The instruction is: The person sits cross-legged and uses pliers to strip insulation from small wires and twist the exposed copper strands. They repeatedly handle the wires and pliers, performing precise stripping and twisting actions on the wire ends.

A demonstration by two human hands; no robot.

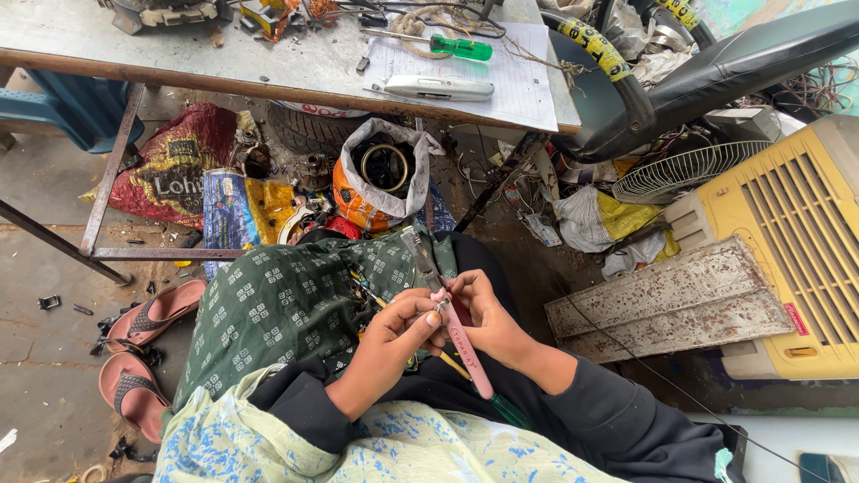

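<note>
- Your left hand [386, 344] is curled, its fingertips pinching the pink toothbrush [452, 322] near the upper part of the handle, with something small at the tips that is too tiny to make out.
- Your right hand [490, 320] is closed around the same toothbrush from the other side, thumb and fingers pressed against the handle just beside your left fingertips.
- The toothbrush runs on a slant over your lap, its worn bristle head pointing up and away from you, its pink handle end pointing down toward your body.
- Under your hands a green-handled tool [510, 411] and a thin yellow shaft lie across your dark lap, partly hidden by your wrists.
- A green patterned cloth [277, 309] covers your left knee, just beside your left hand.
- Beyond your knees an open sack [386, 174] holds a round metal part, with coloured bags and scrap lying about it on the floor.
- A pair of pink sandals [143, 344] lies on the floor well to your left.
- Ahead of you a metal table [134, 45] carries a sheet of paper, a green-handled screwdriver [452, 45] and a grey utility knife [440, 88].
- To your right lie a rusty metal panel [671, 304], a cream air cooler [796, 233] and a wire fan guard [684, 170].
</note>
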